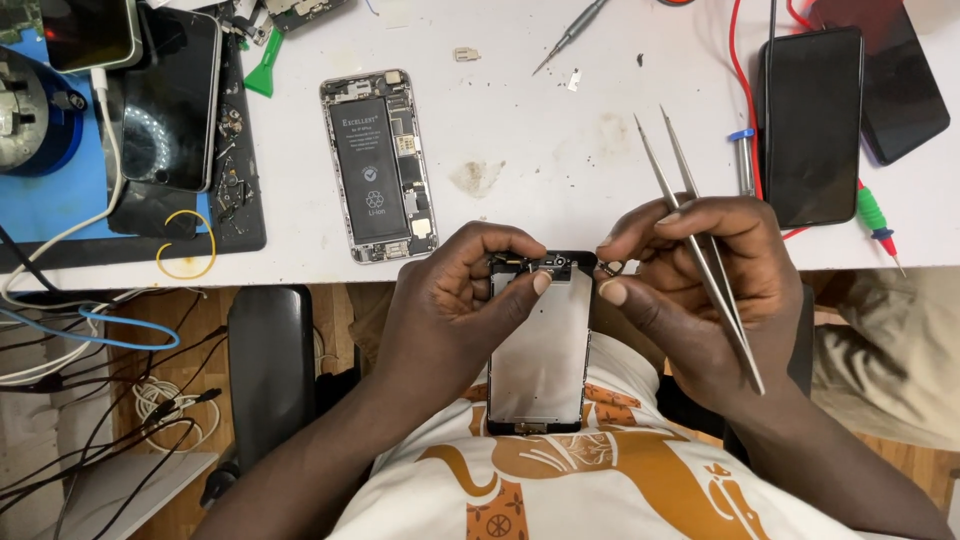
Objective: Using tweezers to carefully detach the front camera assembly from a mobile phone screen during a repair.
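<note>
My left hand (455, 305) grips the top left edge of a detached phone screen panel (541, 360), back side up, held over my lap at the table's front edge. Its thumb presses on the small parts at the panel's top (548, 264). My right hand (700, 290) holds metal tweezers (700, 250) tucked in the palm, tips pointing away, while its thumb and forefinger pinch at the panel's top right corner. An opened phone body (378, 165) with its black battery exposed lies on the white table beyond my left hand.
A black phone (810, 125) and another dark phone (895, 85) lie at the right beside red wires and a screwdriver (878, 225). At the left, a phone (170, 100) rests on a black mat, with a green pry tool (263, 70). Cables hang below the table.
</note>
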